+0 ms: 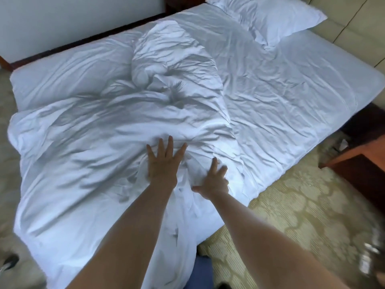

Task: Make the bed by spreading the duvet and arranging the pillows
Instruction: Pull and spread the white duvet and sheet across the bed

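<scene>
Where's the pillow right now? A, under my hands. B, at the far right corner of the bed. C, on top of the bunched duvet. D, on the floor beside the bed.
B: the pillow lies at the bed's far right corner, apart from the duvet that both hands press.

Two bare forearms reach forward, side by side. The left hand [163, 163] lies flat, palm down, fingers straight and spread. Just beside it, the right hand [214, 180] also presses down, fingers splayed, thumb pointing left.
</scene>
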A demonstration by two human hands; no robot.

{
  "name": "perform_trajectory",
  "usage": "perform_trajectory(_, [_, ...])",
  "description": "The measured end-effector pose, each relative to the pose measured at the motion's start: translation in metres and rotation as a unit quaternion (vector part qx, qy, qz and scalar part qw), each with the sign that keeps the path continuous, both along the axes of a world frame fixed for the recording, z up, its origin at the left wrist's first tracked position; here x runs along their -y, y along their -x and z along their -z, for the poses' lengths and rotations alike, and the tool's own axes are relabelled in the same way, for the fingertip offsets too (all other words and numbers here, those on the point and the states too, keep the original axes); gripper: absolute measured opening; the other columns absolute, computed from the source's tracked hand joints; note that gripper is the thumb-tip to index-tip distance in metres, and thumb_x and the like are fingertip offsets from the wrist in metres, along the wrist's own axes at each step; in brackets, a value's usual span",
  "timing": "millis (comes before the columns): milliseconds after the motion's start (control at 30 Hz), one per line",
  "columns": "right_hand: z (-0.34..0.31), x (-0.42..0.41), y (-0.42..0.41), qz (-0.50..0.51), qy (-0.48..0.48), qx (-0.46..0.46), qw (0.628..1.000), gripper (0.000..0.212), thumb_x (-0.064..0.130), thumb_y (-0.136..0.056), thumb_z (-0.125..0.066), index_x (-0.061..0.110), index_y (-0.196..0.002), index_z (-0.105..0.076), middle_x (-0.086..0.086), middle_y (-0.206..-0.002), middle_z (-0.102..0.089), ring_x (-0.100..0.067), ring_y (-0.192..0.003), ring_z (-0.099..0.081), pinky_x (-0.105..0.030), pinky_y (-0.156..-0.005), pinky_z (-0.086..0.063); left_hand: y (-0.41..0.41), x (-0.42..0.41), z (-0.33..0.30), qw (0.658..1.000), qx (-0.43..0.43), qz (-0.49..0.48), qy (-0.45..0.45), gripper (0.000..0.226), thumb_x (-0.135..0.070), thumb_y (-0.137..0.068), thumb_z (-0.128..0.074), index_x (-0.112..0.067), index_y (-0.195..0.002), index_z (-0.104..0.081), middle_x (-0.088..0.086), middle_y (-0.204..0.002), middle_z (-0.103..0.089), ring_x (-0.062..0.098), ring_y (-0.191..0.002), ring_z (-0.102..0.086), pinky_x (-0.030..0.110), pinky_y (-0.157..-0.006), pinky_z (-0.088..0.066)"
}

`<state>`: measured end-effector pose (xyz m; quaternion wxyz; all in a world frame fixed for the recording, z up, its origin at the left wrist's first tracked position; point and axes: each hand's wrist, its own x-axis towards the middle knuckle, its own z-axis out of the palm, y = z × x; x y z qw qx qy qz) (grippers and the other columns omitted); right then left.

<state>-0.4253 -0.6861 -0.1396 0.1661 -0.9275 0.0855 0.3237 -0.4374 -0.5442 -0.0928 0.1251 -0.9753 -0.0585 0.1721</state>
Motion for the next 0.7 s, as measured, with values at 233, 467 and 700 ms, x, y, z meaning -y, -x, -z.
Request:
perform_trajectory(233, [-0.039, -0.013, -0.035, 0.014, -0.067, 0.117, 0.991, 0.030, 0.016, -0.096, -0.042, 0.009, -0.125, -0.040, -0.017, -0.121, -0.058, -0.032, -0.113, -0.057, -0.036, -0.089, -0.044, -0.023, -0.020, -0.017, 0.990, -0.059, -0.056, 0.116, 0.098, -0.021, -0.080, -0.067, -0.033, -0.151, 0.000, 0.012, -0.132, -0.051, 0.032, -0.121, -0.050, 0.041, -0.099, -0.041])
perform_trajectory(467, [-0.186, -0.057, -0.119, -0.152, -0.038, 0.358, 0.921, 0.033, 0.006, -0.088, -0.050, 0.007, -0.121, -0.048, -0.015, -0.120, -0.054, -0.034, -0.108, -0.058, -0.036, -0.087, -0.044, -0.071, -0.068, -0.120, 0.950, -0.036, -0.093, 0.295, 0.096, -0.012, -0.069, -0.077, -0.015, -0.148, -0.023, 0.008, -0.143, -0.043, 0.028, -0.127, -0.047, 0.039, -0.105, -0.040])
perform_trajectory(700, [-0.283, -0.139, -0.163, -0.267, -0.085, 0.556, 0.783, 0.040, -0.011, -0.078, -0.047, 0.001, -0.117, -0.053, -0.019, -0.117, -0.050, -0.037, -0.102, -0.052, -0.042, -0.077, -0.044, -0.088, -0.127, -0.207, 0.914, 0.042, -0.174, 0.364, 0.135, -0.007, -0.049, -0.090, -0.017, -0.153, -0.004, 0.002, -0.146, -0.034, 0.023, -0.128, -0.040, 0.031, -0.097, -0.044])
